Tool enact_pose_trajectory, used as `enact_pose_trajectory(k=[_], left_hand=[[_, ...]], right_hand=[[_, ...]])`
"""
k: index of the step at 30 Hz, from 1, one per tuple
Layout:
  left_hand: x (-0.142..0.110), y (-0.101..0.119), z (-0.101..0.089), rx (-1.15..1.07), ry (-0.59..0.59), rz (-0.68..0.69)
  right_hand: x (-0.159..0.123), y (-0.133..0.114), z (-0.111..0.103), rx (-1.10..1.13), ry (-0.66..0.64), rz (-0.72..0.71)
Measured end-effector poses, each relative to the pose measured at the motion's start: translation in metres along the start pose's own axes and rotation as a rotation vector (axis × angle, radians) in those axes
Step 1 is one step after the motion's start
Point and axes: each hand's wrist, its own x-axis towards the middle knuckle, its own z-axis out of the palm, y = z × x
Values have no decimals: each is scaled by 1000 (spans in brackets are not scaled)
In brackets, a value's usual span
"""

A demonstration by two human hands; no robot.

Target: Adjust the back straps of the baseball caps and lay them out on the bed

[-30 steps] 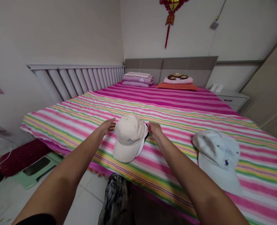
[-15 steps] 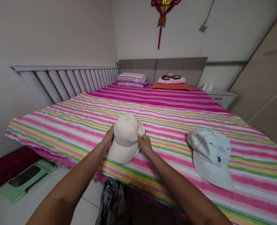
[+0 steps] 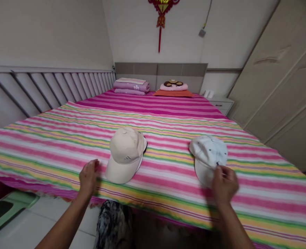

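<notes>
A beige baseball cap (image 3: 124, 148) with a small dark logo sits on the striped bed cover, its brim facing the near edge. A white layer with a dark edge shows beneath its right side; it may be a second cap. Just left of that brim, my left hand (image 3: 89, 176) is apart from the cap, fingers loosely bent and empty. To the right lies a pale blue-white cap (image 3: 210, 148) with a dark emblem. My right hand (image 3: 224, 183) is in front of its brim, slightly blurred, with fingers bent and apart; whether they touch the cap is unclear.
The bed's striped cover (image 3: 165, 173) hangs over the near edge. Folded purple bedding (image 3: 132, 88) and a pink pillow (image 3: 174, 87) rest by the headboard (image 3: 184, 71). A green stool (image 3: 18, 204) stands low at left, and a nightstand (image 3: 221, 103) at the far right.
Both hands have come off the beige cap. The left moved a little to its left; the right crossed over to the pale cap. The view has turned right.
</notes>
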Motion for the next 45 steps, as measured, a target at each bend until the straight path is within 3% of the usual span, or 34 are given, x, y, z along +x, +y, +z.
enact_pose_trajectory(k=[2,5,9,13,17,20,23,25,27,29,32,34,40,45], left_hand=[[-29,-9,-11,63,22,75],[-76,-15,-11,136,-43,185],[-122,-13,11,102,-299,258],[-147,-3,38,19,-544,242],[-156,10,67,-99,-735,114],[-157,20,89,-239,-825,-81],[-153,36,108,-419,-909,-350],[-146,49,117,-533,-1027,-564],[-136,64,123,-671,-1169,-691],[-126,79,128,-863,-1217,-668],[-122,94,129,-1095,-1120,-575],[-129,100,126,-1119,-1092,-545],[-164,105,107,-953,-1326,-455],[-165,115,90,-944,-1550,-456]], right_hand=[[17,20,-31,-44,79,117],[30,41,-52,-16,-2,283],[32,51,-54,208,-159,433],[34,46,-42,509,-377,534],[38,34,-18,698,-508,583],[32,22,-5,806,-580,568],[10,11,-6,898,-650,535],[-12,8,-12,945,-718,508],[-34,12,-20,980,-873,447],[-53,20,-27,953,-1050,399],[-69,33,-36,833,-1260,354],[-72,35,-42,816,-1331,333],[-66,5,-58,1034,-1171,383],[-66,-17,-69,1030,-1067,389]])
